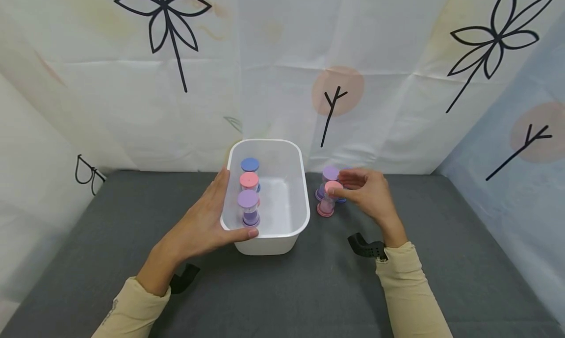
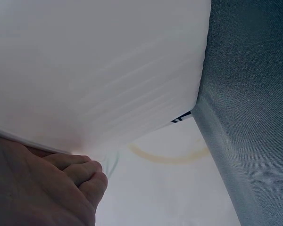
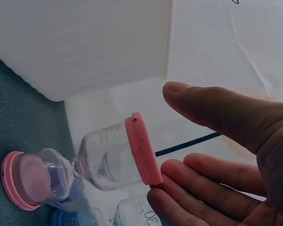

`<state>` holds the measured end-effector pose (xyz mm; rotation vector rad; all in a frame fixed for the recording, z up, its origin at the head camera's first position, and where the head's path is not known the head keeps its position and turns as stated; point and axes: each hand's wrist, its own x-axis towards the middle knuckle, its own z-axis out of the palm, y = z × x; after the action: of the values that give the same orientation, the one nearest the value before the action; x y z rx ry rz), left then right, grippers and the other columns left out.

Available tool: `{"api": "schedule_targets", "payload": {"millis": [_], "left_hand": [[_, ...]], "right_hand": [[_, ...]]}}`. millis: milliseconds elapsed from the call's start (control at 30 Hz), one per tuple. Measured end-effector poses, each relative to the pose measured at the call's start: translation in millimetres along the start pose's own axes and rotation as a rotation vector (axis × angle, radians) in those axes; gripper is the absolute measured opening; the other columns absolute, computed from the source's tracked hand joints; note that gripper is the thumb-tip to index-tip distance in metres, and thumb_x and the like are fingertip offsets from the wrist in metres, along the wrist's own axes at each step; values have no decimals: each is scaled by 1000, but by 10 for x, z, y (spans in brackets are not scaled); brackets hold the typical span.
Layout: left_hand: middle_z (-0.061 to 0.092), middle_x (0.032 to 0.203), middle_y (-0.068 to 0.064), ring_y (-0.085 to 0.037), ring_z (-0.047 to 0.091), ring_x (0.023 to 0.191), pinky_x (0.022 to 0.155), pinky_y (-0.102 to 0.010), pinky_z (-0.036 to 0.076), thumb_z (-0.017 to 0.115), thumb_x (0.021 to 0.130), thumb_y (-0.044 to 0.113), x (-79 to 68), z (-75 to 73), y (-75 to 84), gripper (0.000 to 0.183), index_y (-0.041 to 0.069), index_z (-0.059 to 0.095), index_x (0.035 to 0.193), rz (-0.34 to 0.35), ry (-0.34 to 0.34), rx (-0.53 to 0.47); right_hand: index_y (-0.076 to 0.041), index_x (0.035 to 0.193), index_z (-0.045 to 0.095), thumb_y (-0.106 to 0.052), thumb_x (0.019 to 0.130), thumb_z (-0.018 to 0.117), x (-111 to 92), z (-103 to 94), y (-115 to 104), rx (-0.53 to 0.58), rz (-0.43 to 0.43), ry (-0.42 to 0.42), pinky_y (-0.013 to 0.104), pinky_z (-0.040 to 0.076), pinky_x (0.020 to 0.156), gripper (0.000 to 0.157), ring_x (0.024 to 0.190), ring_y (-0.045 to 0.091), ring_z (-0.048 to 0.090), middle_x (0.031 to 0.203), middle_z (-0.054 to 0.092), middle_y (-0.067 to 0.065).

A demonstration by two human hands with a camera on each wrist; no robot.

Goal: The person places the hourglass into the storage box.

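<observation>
A white plastic bin [image 1: 287, 191] stands mid-table, with my left hand [image 1: 200, 225] resting along its left side. The thumb lies across the near rim; the fingers lie against the outer wall in the left wrist view. Along the bin's left inside stand a blue sand timer [image 1: 250, 165], a pink sand timer [image 1: 249, 181] and a purple sand timer [image 1: 248, 203]. My right hand [image 1: 366, 191] is at another pink sand timer [image 3: 104, 155], which stands upright on the table. Its fingertips are right at the pink cap, while the thumb is apart from it.
Behind that pink timer stand another purple sand timer [image 1: 330, 173] and a blue sand timer [image 3: 70, 218], partly hidden by my right hand. A dark grey cloth [image 1: 273, 299] covers the table. A patterned white curtain [image 1: 273, 102] rises behind the bin.
</observation>
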<state>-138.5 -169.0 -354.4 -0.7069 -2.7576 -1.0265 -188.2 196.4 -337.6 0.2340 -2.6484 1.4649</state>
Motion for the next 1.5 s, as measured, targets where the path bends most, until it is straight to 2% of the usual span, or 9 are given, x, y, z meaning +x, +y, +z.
{"api": "schedule_targets", "payload": {"millis": [200,367,600,800,967,1233,1500], "left_hand": [[4,170,-2,-27,12,154,113,-62,28,79,77,66,5,-12,8,130,20,-6,164,-5,-10,2],[1,170,-3,-29,10,154,114,-62,27,78,77,67,-6,-17,12,131,18,-6,164,-26,-21,6],[3,170,-3,-28,11,154,114,-62,27,79,77,66,2,-11,13,130,17,-5,164,-11,-15,2],[4,170,-2,-27,13,154,113,-63,28,79,77,64,12,-12,13,129,19,-5,164,9,-4,-4],[4,170,-3,-28,12,154,113,-63,28,80,77,64,8,-15,14,129,19,-5,164,11,-4,-1],[4,170,-3,-28,12,154,113,-63,28,80,77,64,6,-17,15,129,19,-5,164,2,-9,-3],[5,170,-3,-28,13,154,113,-63,28,80,77,64,9,-18,14,129,19,-4,164,9,-7,-6]], "right_hand": [[4,123,69,-21,77,92,17,24,29,-2,22,-4,29,58,82,58,103,29,72,113,73,19],[5,121,70,-19,76,92,16,28,40,-19,19,-13,27,58,79,56,101,31,73,109,74,20],[5,117,72,-19,74,93,23,40,55,-32,22,-83,25,55,78,54,99,30,73,107,74,19],[7,120,70,-16,75,92,44,70,101,-35,37,-157,30,56,79,55,100,30,72,109,74,19],[7,122,69,-14,77,90,57,90,133,-39,30,-186,31,56,78,54,99,29,72,110,73,18],[6,120,71,-17,78,90,15,51,29,-17,11,-168,27,55,77,51,98,28,72,109,74,17],[6,121,70,-12,79,89,-91,-66,-204,121,1,-110,24,56,79,49,97,17,73,111,73,18]]}}
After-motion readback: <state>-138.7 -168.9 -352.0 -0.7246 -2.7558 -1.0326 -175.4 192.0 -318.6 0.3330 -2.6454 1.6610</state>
